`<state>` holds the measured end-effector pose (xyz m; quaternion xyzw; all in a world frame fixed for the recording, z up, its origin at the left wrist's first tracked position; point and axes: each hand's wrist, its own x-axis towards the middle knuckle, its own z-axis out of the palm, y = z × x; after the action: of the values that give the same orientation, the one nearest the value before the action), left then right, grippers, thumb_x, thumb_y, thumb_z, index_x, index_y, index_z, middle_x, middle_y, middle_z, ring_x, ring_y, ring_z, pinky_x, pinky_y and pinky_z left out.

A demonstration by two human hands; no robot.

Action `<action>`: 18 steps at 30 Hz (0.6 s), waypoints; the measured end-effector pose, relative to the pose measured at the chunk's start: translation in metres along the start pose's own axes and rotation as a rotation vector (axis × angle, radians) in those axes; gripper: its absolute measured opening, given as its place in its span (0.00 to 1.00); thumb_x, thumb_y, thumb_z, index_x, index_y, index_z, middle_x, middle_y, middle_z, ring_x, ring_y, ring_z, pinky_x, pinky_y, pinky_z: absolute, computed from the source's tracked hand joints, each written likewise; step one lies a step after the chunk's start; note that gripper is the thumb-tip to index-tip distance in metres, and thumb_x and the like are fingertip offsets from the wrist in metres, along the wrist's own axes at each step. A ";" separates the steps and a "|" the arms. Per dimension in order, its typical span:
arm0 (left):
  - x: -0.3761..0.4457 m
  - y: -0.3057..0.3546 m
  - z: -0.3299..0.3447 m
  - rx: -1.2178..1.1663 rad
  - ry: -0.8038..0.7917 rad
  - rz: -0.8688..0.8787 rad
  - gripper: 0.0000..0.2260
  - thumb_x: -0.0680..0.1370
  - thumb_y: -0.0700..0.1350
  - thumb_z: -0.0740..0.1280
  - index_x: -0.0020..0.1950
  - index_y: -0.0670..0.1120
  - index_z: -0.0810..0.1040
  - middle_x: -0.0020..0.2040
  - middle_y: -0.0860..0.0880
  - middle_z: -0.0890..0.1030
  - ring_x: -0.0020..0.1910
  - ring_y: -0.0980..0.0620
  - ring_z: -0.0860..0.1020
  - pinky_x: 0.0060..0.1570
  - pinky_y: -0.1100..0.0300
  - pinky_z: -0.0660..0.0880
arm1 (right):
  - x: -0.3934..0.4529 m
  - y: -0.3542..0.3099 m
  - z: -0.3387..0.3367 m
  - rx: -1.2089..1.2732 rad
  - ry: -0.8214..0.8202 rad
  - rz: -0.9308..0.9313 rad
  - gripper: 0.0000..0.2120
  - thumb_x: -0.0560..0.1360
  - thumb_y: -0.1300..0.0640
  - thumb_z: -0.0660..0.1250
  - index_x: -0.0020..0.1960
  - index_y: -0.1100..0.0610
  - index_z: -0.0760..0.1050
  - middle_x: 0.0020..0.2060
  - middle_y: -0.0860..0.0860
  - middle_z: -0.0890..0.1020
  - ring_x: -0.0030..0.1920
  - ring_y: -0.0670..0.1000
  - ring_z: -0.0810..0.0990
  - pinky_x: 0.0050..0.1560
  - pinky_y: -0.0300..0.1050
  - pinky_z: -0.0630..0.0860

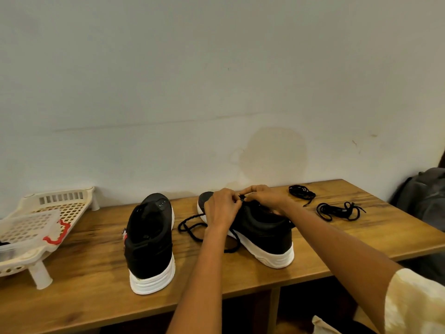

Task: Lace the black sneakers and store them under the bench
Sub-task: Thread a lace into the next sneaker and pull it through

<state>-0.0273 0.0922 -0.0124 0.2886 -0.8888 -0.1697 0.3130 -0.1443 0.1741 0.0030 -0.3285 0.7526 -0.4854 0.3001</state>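
Observation:
Two black sneakers with white soles stand on the wooden bench (96,273). The left sneaker (150,239) stands alone, heel toward me. Over the right sneaker (262,235) both my hands work at the eyelets. My left hand (222,208) pinches the black lace (190,225) near the tongue, and my right hand (263,196) pinches it from the other side. The lace's loose end trails in a loop on the bench to the left of that shoe. The fingertips hide the eyelets.
Two more bundled black laces (301,191) (338,210) lie at the bench's right end. A cream plastic rack (62,206) with a clear box stands at the left end. A grey bag (426,196) sits past the right edge. Open space shows under the bench.

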 end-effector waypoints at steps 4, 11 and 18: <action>0.002 0.002 0.001 -0.013 -0.056 -0.047 0.07 0.74 0.46 0.67 0.46 0.49 0.84 0.46 0.49 0.84 0.47 0.48 0.81 0.44 0.53 0.78 | -0.001 0.001 0.000 -0.008 0.019 -0.001 0.08 0.76 0.64 0.64 0.54 0.58 0.75 0.49 0.59 0.80 0.43 0.50 0.78 0.42 0.40 0.79; 0.002 0.004 0.004 -0.057 -0.071 -0.138 0.04 0.72 0.46 0.70 0.43 0.48 0.84 0.44 0.47 0.84 0.46 0.46 0.81 0.43 0.55 0.77 | -0.002 0.001 0.001 -0.011 0.049 -0.021 0.06 0.76 0.64 0.65 0.52 0.57 0.73 0.42 0.53 0.78 0.35 0.46 0.74 0.28 0.33 0.70; 0.000 0.005 0.006 -0.127 -0.003 -0.170 0.05 0.73 0.42 0.67 0.39 0.46 0.82 0.40 0.47 0.83 0.41 0.46 0.81 0.38 0.55 0.77 | -0.005 0.000 -0.002 0.023 0.050 -0.047 0.13 0.80 0.55 0.57 0.57 0.56 0.79 0.52 0.49 0.78 0.52 0.47 0.74 0.46 0.39 0.70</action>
<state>-0.0331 0.0971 -0.0144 0.3422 -0.8490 -0.2523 0.3137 -0.1427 0.1784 0.0046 -0.3305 0.7463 -0.5090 0.2734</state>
